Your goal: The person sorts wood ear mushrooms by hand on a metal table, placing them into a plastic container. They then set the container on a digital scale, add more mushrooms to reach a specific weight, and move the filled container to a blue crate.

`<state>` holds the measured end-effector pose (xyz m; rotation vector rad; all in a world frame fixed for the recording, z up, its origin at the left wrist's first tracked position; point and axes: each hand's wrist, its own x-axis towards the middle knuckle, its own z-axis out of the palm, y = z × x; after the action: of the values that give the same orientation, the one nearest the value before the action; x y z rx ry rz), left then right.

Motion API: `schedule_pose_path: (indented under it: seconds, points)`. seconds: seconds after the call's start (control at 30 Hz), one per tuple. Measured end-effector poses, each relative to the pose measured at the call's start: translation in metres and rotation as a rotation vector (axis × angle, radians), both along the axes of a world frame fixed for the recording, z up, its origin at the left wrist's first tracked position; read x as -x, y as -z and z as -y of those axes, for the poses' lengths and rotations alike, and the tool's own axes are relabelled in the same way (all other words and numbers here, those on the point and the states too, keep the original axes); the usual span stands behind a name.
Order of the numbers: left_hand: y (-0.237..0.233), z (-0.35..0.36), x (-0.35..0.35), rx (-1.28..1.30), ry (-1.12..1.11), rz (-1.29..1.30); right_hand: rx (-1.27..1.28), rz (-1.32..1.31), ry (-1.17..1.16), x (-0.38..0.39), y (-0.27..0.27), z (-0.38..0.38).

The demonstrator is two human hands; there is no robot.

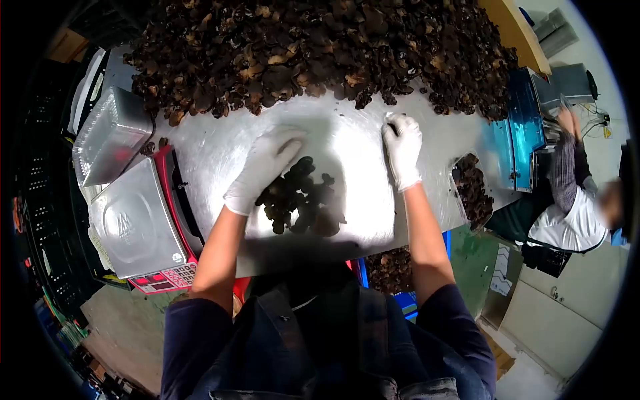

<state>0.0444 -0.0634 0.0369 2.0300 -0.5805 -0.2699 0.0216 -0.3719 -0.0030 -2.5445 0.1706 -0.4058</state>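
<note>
Both hands wear white gloves over a bare metal table. My left hand is open, its fingers stretched toward the middle and the thumb a little apart. Just beside it lies a small cluster of dark wood ear mushrooms, darkest where they overlap. Further right, my right hand is closed with its fingers curled, near the front of the big mushroom pile. Whatever those fingers hold, if anything, is hidden.
A scale with a red keypad and stacked clear plastic trays stand left. On the right are a filled clear tray and a blue machine. A crate of mushrooms sits below the edge. Another person works far right.
</note>
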Motion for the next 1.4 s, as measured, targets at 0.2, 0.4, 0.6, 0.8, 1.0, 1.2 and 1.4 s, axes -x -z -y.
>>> schedule_pose_path:
  seconds: [0.2,0.4,0.6,0.8,1.0,1.2,1.4]
  points:
    - [0.024,0.065,-0.051,-0.237,-0.074,0.051,-0.350,-0.149,-0.149,0.014,-0.019,-0.056]
    - [0.046,0.113,-0.098,-0.341,-0.242,0.354,0.102,0.082,-0.154,-0.101,0.004,-0.038]
    - [0.064,0.113,-0.117,-0.577,-0.232,0.426,-0.314,0.110,-0.051,-0.037,0.009,-0.015]
    - [0.041,0.086,-0.084,-0.152,-0.299,0.470,-0.195,-0.464,-0.230,0.079,-0.075,0.038]
    - [0.009,-0.009,-0.011,-0.168,-0.143,0.068,-0.418,-0.420,-0.089,0.074,-0.071,0.044]
    - [0.027,0.024,-0.015,-0.039,-0.139,-0.002,0.119,0.027,-0.196,-0.034,0.003,-0.028]
    - [0.044,0.065,-0.031,-0.405,-0.005,0.098,-0.452,-0.217,-0.039,-0.011,-0.016,-0.050]
